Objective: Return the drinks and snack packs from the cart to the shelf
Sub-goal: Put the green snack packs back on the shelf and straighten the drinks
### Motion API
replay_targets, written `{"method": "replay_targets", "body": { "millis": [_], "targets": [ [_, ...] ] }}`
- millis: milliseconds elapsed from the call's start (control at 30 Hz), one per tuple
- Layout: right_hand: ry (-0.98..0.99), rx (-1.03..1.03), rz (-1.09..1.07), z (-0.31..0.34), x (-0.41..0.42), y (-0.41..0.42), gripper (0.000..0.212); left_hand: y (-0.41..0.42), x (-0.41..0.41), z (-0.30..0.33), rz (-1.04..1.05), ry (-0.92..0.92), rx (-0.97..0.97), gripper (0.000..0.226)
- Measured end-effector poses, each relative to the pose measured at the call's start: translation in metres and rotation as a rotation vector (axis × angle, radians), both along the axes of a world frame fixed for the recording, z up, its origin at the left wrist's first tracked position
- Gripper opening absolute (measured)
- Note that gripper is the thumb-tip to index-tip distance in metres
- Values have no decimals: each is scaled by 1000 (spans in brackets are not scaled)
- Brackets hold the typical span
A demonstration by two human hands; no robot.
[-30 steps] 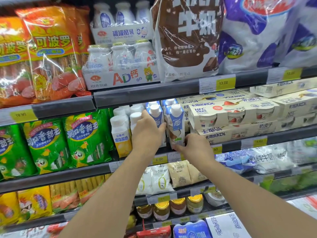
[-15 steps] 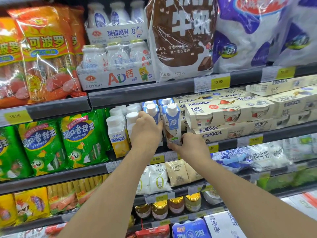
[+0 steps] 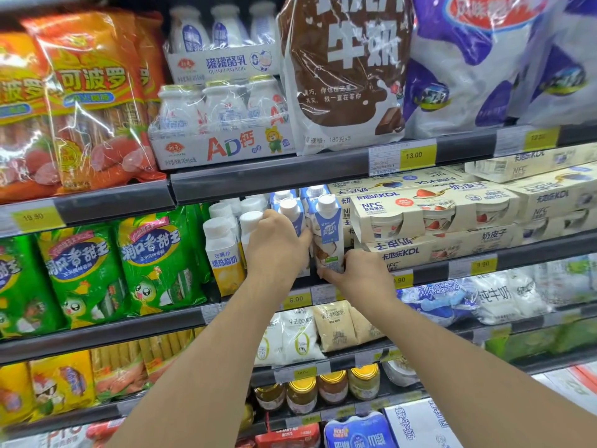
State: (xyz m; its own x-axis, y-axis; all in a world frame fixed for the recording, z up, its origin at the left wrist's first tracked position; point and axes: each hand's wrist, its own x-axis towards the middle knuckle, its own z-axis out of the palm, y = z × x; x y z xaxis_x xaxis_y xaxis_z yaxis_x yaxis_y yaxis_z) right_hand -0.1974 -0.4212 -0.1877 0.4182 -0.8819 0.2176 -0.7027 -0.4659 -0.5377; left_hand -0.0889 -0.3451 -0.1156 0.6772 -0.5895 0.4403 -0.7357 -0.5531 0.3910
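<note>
On the 2nd shelf [image 3: 323,282], both hands barely shift vs a sec ago: left hand [image 3: 277,250] wraps one blue carton [image 3: 295,215], right hand [image 3: 365,274] pinches the base of the next carton [image 3: 329,234], now upright at the shelf front, so prob nearly placed

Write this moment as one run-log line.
left hand: on blue carton | right hand: at coconut carton base | place: second shelf
</note>
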Motion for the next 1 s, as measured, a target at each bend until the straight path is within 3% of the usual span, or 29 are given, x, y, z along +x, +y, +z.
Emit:
{"method": "replay_targets", "body": {
  "millis": [1000],
  "targets": [
    [22, 55, 22, 9, 1, -2, 50, 2, 1, 0, 10, -55, 43, 52]
  ]
}}
